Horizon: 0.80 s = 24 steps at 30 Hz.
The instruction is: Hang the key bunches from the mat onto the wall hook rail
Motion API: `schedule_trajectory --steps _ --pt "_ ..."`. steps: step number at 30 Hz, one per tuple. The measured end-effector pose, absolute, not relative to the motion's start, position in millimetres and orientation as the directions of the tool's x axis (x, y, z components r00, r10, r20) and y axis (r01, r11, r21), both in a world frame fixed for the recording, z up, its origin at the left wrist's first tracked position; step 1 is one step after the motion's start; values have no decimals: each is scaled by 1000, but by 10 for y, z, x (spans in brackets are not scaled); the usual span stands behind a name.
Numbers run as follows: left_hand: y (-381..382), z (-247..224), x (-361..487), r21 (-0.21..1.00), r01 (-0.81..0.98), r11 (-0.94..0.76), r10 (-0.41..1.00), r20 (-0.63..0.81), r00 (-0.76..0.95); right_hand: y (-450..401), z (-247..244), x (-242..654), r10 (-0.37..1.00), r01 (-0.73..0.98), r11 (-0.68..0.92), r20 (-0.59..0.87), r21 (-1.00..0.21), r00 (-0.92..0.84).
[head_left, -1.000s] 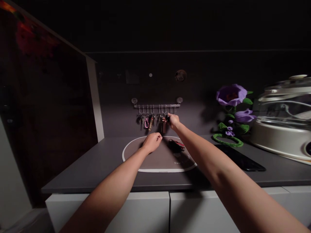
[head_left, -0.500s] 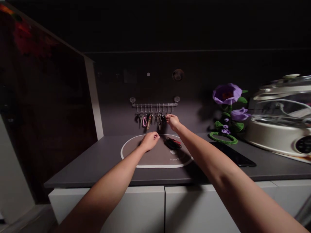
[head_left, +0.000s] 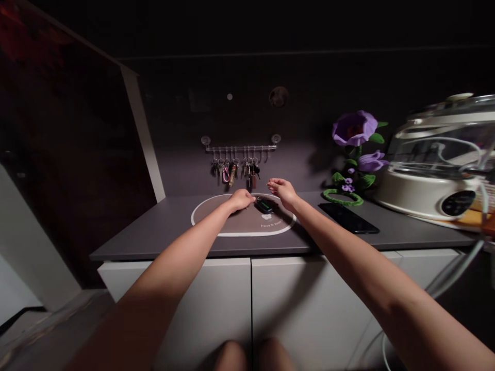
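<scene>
My left hand [head_left: 242,200] is closed in a pinch at the left end of a black key case [head_left: 265,206] with green lettering. The case is low over or on the oval brown mat [head_left: 216,226] with a white rim; I cannot tell whether it touches the mat. My right hand [head_left: 283,194] hovers just right of and above the case, fingers loosely curled and apart, with nothing visible in them. Behind both hands, a clear hook rack [head_left: 242,149] on the wall carries several keys [head_left: 250,167], a pink carabiner [head_left: 226,175] and a patterned key tag [head_left: 232,175].
A black phone [head_left: 348,218] lies on the grey counter [head_left: 139,234] to the right. Beyond it stand purple artificial flowers [head_left: 355,128] with a green ring base and a cream appliance [head_left: 421,190] with a clear lid. White cabinet doors [head_left: 209,309] are below.
My right hand has come away from the rack's right end and down. My left hand has moved to the key case, which is turned, its green lettering now showing. The view has tilted down.
</scene>
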<state>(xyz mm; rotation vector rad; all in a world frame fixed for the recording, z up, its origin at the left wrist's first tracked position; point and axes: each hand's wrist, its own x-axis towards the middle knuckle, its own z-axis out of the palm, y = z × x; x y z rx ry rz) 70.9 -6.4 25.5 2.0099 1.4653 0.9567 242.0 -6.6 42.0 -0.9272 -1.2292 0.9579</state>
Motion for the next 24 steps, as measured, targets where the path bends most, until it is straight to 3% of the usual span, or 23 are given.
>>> schedule_trajectory --steps 8,13,17,24 --pt "-105 170 984 712 689 -135 979 201 -16 -103 130 2538 905 187 377 404 -907 135" --pt "-151 195 1073 669 733 -123 978 206 -23 -12 71 2549 873 391 364 456 -846 174" --pt "-147 188 1089 625 773 -111 980 197 -19 -3 77 2530 880 441 324 438 -837 184" --pt "-74 117 1039 777 606 -174 982 186 44 -35 91 2525 890 448 302 418 -841 185"
